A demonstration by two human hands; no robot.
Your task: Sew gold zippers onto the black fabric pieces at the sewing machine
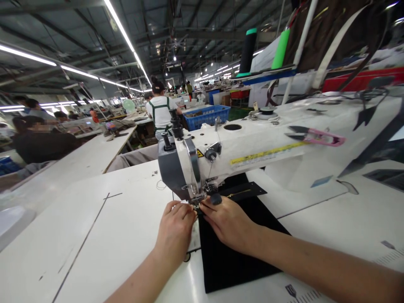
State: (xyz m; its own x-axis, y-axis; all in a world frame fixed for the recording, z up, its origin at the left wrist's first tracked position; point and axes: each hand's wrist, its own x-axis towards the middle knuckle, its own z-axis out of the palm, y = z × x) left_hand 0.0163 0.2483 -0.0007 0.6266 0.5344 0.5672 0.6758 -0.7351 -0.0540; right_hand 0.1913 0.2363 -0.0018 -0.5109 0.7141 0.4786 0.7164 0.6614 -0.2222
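A piece of black fabric [233, 269] lies under the head of a white sewing machine [259, 139]. My left hand [176, 227] is closed, its thumb and fingertips pinched at the fabric's left edge beside the presser foot. My right hand [230, 223] rests over the fabric, fingers drawn together at its edge just right of the needle area. The fingertips of both hands nearly meet there, and the exact grip is partly hidden. A black strip with a gold-coloured zipper [240, 193] lies on the fabric behind my right hand.
Pink-handled thread snips [315, 136] and a yellow measuring tape [268, 153] are on the machine arm. Black [248, 52] and green [280, 49] thread cones stand above. A blue basket [206, 118] and a person in a white shirt [162, 111] are beyond the white table [126, 235].
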